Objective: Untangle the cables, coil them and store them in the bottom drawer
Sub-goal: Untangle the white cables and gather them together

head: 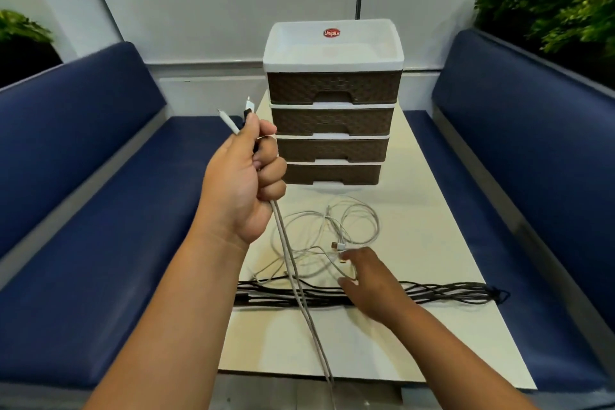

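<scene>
A narrow cream desk (432, 243) carries a four-drawer brown and white organiser (332, 110) at its far edge. Loose white cables (332, 233) lie tangled mid-desk. A bundle of black cables (449, 293) stretches across from left edge towards the right edge.

Lighting even, soft, indoor, apparently from overhead; faint shadow under the drawer unit (332, 103) on the pale table (432, 243); no hard glare; wide-angle bowing of the benches (83, 176) at both edges; slight motion blur on the right hand (376, 283); overall softness throughout.
</scene>
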Demonstrator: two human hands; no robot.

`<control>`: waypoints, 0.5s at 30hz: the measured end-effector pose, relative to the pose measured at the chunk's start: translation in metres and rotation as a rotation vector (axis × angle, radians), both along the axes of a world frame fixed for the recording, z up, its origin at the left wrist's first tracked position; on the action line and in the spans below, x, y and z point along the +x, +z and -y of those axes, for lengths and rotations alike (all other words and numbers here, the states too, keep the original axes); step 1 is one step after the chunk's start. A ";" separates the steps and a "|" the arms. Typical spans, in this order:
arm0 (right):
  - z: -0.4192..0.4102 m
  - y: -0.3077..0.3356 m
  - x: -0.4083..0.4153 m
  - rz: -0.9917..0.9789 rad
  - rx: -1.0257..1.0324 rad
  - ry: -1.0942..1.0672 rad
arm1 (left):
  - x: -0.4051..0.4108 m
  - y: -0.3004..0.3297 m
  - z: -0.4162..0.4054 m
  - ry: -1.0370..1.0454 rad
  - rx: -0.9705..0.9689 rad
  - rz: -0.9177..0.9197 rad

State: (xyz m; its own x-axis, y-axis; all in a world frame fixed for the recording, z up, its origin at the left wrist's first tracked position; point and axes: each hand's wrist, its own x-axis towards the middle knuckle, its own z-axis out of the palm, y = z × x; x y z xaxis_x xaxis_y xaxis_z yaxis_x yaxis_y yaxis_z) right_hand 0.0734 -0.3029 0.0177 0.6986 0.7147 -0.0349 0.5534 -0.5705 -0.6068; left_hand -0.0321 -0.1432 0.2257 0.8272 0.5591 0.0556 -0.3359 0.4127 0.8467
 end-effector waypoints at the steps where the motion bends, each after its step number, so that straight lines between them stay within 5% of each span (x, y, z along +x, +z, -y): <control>1: -0.005 -0.004 0.003 0.017 -0.055 0.013 | 0.003 0.000 -0.003 -0.017 -0.013 0.000; 10: -0.031 0.045 0.045 0.096 -0.119 -0.029 | 0.021 -0.004 -0.033 -0.101 -0.044 -0.067; 15: -0.051 0.127 0.078 -0.193 0.206 -0.216 | 0.025 -0.008 -0.049 -0.111 -0.077 -0.088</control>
State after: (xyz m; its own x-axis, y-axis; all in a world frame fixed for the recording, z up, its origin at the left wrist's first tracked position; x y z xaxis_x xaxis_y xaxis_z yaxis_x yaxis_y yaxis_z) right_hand 0.1516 -0.2523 0.1449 0.8288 0.5571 -0.0516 0.2971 -0.5164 -0.8032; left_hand -0.0071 -0.0943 0.2180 0.8839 0.4639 -0.0598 -0.2102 0.5083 0.8351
